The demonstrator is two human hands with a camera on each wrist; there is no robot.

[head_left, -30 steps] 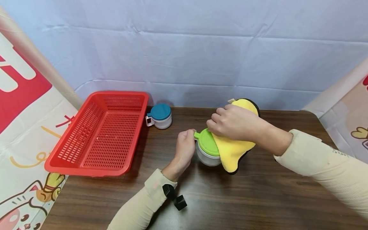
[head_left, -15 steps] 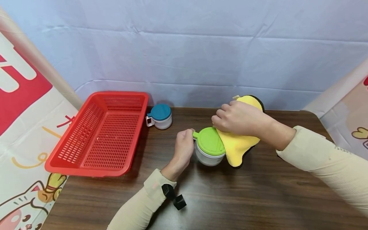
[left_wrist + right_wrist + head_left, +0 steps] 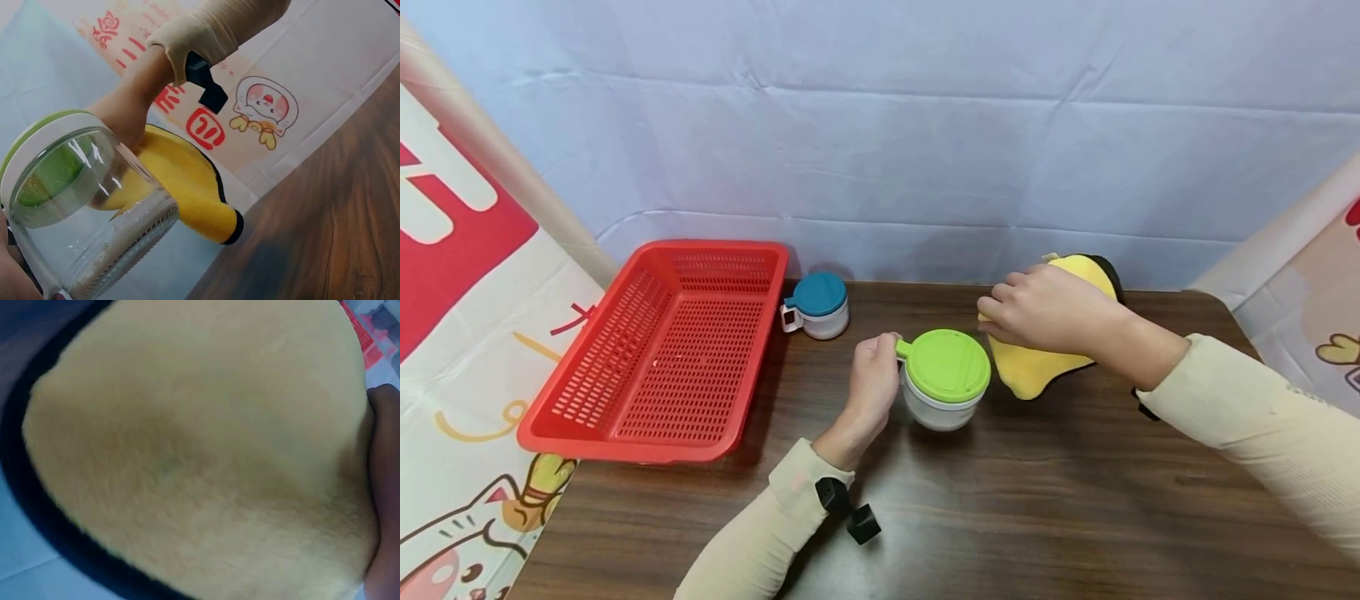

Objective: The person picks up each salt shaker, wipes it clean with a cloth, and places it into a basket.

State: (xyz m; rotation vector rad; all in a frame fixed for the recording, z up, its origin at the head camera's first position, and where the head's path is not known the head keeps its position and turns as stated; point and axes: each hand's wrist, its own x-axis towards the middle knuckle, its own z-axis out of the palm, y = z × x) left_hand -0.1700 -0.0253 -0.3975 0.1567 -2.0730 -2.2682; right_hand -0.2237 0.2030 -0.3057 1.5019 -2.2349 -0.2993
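The right hand [image 3: 1048, 308] has drawn the yellow cloth [image 3: 1037, 371] off the green lid [image 3: 945, 365] to the right. The lid (earlier half covered) now shows whole.

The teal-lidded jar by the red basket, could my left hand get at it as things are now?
Probably yes, once freed. The left hand grips the handle of the green-lidded jar, so it is occupied. Bare table lies between it and the teal-lidded jar, with nothing standing in the path; the red basket sits beside it.
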